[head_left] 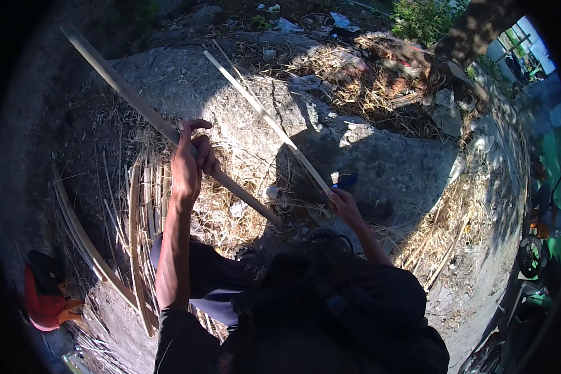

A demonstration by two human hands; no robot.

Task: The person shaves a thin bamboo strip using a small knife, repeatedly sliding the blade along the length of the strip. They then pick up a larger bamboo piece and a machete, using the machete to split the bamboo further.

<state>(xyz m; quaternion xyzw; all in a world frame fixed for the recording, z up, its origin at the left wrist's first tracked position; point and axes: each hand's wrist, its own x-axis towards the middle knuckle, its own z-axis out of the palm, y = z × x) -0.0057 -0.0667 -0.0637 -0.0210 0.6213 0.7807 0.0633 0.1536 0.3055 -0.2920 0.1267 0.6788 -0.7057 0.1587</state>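
Observation:
My left hand [190, 163] is closed around a long, thick bamboo strip [118, 82]. The strip slants from the far left down toward my knees, its near end close to the straw-covered ground. Between the fingers of my right hand [346, 209] is the near end of a thinner, paler split bamboo strip [257, 106]. That strip points away to the far left, and a fine sliver stands apart near its far end. Just beyond my right hand lies a small blue object [347, 181]; shadow hides what it is.
Several cut bamboo strips [134, 234] lie at my left. Ahead is a grey rock-like slab [386, 159] strewn with dry straw [349, 78]. A tree trunk [480, 32] stands far right, and a wheel [530, 256] shows at the right rim. Something red [40, 305] is low left.

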